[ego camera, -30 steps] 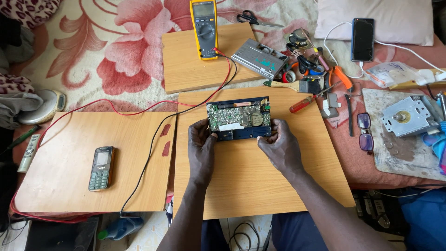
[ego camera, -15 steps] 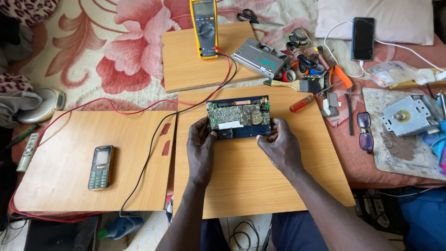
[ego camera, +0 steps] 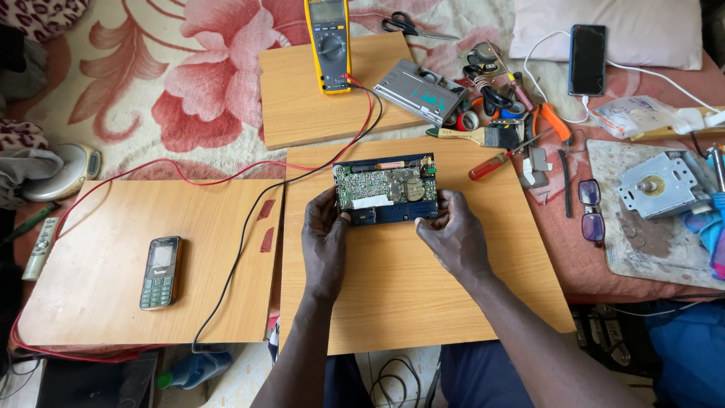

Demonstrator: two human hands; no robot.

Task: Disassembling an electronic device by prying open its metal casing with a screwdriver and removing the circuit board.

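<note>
Left hand: my left hand (ego camera: pixel 325 240) is closed on the left end of the opened radio (ego camera: pixel 387 189), thumb up on its near left corner.
Right hand: my right hand (ego camera: pixel 451 236) is clamped on the right end, fingers curled round the near right corner.
Opened radio: I see a dark blue case with its green circuit board (ego camera: pixel 381 183) facing up at me; it lies on the wooden board (ego camera: pixel 423 302) toward that board's far edge.
Long axis: I read it running left to right, square to my forearms; a copper-coloured rod (ego camera: pixel 389 163) lies along the far edge.
Leads: red and black test leads (ego camera: pixel 362 125) run from just beyond the radio's far left corner up to the yellow multimeter (ego camera: pixel 327 44), which rests on a second board (ego camera: pixel 302 106) farther off.
Right of radio: a red-handled screwdriver (ego camera: pixel 491 165) lies near, a paintbrush (ego camera: pixel 472 135) beyond it.
Far left: a mobile phone (ego camera: pixel 161 272) lies well apart on a third board (ego camera: pixel 98 279).
</note>
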